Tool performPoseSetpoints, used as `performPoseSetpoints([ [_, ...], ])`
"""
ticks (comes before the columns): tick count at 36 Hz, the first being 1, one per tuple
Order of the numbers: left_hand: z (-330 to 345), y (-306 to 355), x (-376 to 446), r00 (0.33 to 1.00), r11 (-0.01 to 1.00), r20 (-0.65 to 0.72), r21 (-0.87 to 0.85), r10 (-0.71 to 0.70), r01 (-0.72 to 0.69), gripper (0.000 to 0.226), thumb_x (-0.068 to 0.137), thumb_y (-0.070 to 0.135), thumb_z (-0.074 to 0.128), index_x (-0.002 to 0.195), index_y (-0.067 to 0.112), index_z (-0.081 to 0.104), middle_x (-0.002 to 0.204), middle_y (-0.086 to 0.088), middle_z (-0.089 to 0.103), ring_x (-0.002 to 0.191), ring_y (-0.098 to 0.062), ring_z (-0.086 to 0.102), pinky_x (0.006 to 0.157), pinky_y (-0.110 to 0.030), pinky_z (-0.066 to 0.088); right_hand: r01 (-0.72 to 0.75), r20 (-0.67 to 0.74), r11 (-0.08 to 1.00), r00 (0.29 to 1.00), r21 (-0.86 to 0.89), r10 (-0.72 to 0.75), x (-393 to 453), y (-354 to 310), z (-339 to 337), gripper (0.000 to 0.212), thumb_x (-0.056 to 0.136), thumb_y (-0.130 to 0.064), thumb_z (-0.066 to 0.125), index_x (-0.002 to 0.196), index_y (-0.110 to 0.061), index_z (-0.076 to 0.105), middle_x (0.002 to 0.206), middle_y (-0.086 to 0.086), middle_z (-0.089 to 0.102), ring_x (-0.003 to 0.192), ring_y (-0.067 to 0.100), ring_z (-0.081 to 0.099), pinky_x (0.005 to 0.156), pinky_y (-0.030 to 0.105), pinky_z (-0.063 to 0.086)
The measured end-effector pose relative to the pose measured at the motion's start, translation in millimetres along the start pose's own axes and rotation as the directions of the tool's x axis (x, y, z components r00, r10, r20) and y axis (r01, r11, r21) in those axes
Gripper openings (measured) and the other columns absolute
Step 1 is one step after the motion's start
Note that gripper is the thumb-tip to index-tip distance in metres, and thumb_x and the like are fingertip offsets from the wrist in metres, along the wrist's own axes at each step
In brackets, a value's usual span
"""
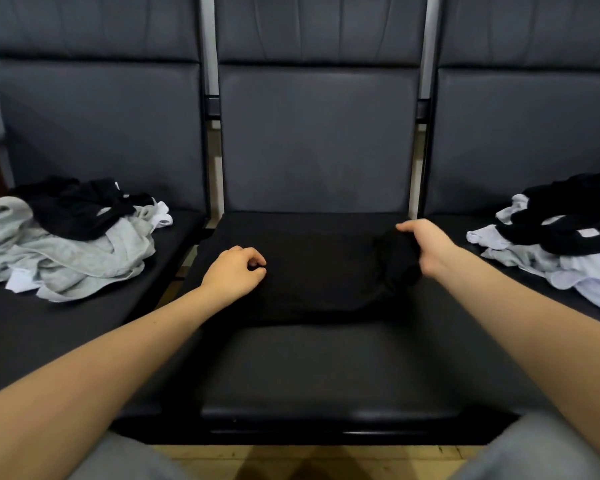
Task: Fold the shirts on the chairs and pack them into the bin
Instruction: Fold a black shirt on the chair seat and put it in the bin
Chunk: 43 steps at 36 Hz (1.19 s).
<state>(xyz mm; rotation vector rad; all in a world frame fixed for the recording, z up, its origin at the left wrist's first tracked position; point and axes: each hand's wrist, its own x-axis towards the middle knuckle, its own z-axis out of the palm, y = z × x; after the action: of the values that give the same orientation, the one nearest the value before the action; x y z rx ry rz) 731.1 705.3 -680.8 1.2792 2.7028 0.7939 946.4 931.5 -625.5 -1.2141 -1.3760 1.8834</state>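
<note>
A black shirt (312, 275) lies spread across the seat of the middle chair (312, 368). My left hand (234, 273) rests on its left part, fingers curled and pinching the cloth. Over at the shirt's right side my right hand (426, 245) grips a bunched fold of the fabric and lifts it slightly off the seat. The shirt is hard to tell from the black seat, so its edges are unclear. No bin is in view.
The left chair carries a heap of grey, black and white shirts (66, 237). A similar heap of black and white shirts (561, 244) lies on the right chair. Dark chair backs (316, 133) rise behind. A wooden floor (291, 459) shows below the seat's front edge.
</note>
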Motion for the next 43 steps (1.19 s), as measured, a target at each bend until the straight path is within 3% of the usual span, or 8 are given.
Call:
performPoseSetpoints([
  [5, -2.7, -8.3, 6.6, 0.998, 0.995, -0.025, -0.074, -0.063, 0.061, 0.015, 0.090, 0.022, 0.058, 0.101, 0.025, 0.066, 0.102, 0.004, 0.059, 0.088, -0.013, 0.057, 0.085, -0.025, 0.042, 0.126, 0.107, 0.979, 0.988, -0.159, -0.109, -11.2, -6.1, 49.0, 0.006, 0.091, -0.013, 0.057, 0.089, -0.011, 0.062, 0.094, 0.012, 0.067, 0.080, 0.025, 0.063, 0.073, 0.033, 0.053],
  [8, -4.8, -10.5, 7.1, 0.997, 0.992, -0.034, -0.103, -0.071, 0.067, 0.014, 0.089, 0.019, 0.056, 0.093, 0.031, 0.062, 0.101, 0.002, 0.063, 0.090, -0.013, 0.058, 0.084, -0.024, 0.042, 0.278, 0.209, 0.906, 0.953, -0.320, -0.219, -18.1, -0.5, 79.0, 0.029, 0.092, -0.009, 0.057, 0.120, -0.004, 0.058, 0.122, 0.020, 0.062, 0.107, 0.032, 0.061, 0.098, 0.044, 0.049],
  [13, -3.8, -11.0, 6.2, 0.996, 0.993, -0.025, -0.093, -0.081, 0.078, 0.022, 0.092, 0.015, 0.050, 0.098, 0.026, 0.068, 0.109, -0.001, 0.066, 0.099, -0.017, 0.060, 0.091, -0.030, 0.046, 0.227, 0.513, 0.912, 0.858, -0.340, -0.022, -33.0, 11.2, 107.8, 0.012, 0.099, -0.019, 0.050, 0.110, -0.018, 0.057, 0.099, 0.012, 0.065, 0.078, 0.019, 0.067, 0.057, 0.025, 0.054],
  [16, -2.4, -6.5, 6.3, 0.996, 0.990, -0.029, -0.112, -0.087, 0.083, 0.029, 0.095, 0.014, 0.044, 0.103, 0.019, 0.072, 0.116, -0.002, 0.067, 0.112, -0.019, 0.058, 0.099, -0.030, 0.042, 0.193, 0.609, 0.934, 0.793, -0.299, 0.031, -31.9, 13.2, 105.5, 0.024, 0.104, -0.026, 0.044, 0.117, -0.011, 0.057, 0.100, 0.017, 0.070, 0.085, 0.025, 0.073, 0.064, 0.027, 0.058],
  [27, 6.9, 19.7, 14.3, 0.972, 0.968, 0.062, -0.095, -0.229, 0.234, 0.045, 0.094, 0.052, 0.049, 0.071, 0.013, 0.051, 0.070, -0.006, 0.052, 0.068, -0.022, 0.056, 0.062, -0.031, 0.040, 0.166, 0.190, 0.886, 0.978, -0.433, -0.091, -3.5, 24.5, 44.8, 0.024, 0.100, -0.029, 0.045, 0.097, -0.012, 0.062, 0.077, 0.003, 0.060, 0.063, 0.014, 0.057, 0.054, 0.022, 0.044],
  [36, 20.3, 51.5, 22.4, 0.968, 0.966, 0.044, -0.071, -0.247, 0.250, 0.048, 0.088, 0.043, 0.064, 0.056, 0.017, 0.037, 0.059, 0.001, 0.044, 0.056, -0.016, 0.046, 0.053, -0.030, 0.034, 0.362, 0.292, 0.574, 0.932, -0.735, -0.213, 0.9, 49.2, 46.6, 0.043, 0.090, -0.052, 0.057, 0.100, -0.011, 0.064, 0.081, -0.001, 0.059, 0.072, 0.014, 0.056, 0.064, 0.028, 0.043],
  [39, 23.0, 51.2, 24.4, 0.969, 0.968, 0.049, -0.051, -0.243, 0.246, 0.033, 0.095, 0.035, 0.057, 0.068, 0.016, 0.051, 0.075, -0.002, 0.056, 0.068, -0.017, 0.053, 0.061, -0.030, 0.038, 0.399, 0.307, 0.486, 0.915, -0.777, -0.260, 1.6, 52.7, 47.4, 0.043, 0.088, -0.054, 0.059, 0.071, -0.015, 0.050, 0.068, 0.000, 0.049, 0.066, 0.015, 0.049, 0.060, 0.031, 0.035],
  [43, 14.9, 52.3, 26.6, 0.938, 0.851, -0.028, -0.430, -0.346, 0.301, 0.042, 0.102, 0.026, 0.042, 0.136, 0.001, 0.045, 0.134, -0.014, 0.051, 0.122, -0.029, 0.050, 0.089, -0.028, 0.036, 0.385, 0.301, 0.483, 0.922, -0.787, -0.243, -0.6, 51.8, 46.9, 0.046, 0.087, -0.055, 0.060, 0.067, -0.016, 0.045, 0.067, 0.004, 0.047, 0.064, 0.018, 0.049, 0.058, 0.032, 0.034],
])
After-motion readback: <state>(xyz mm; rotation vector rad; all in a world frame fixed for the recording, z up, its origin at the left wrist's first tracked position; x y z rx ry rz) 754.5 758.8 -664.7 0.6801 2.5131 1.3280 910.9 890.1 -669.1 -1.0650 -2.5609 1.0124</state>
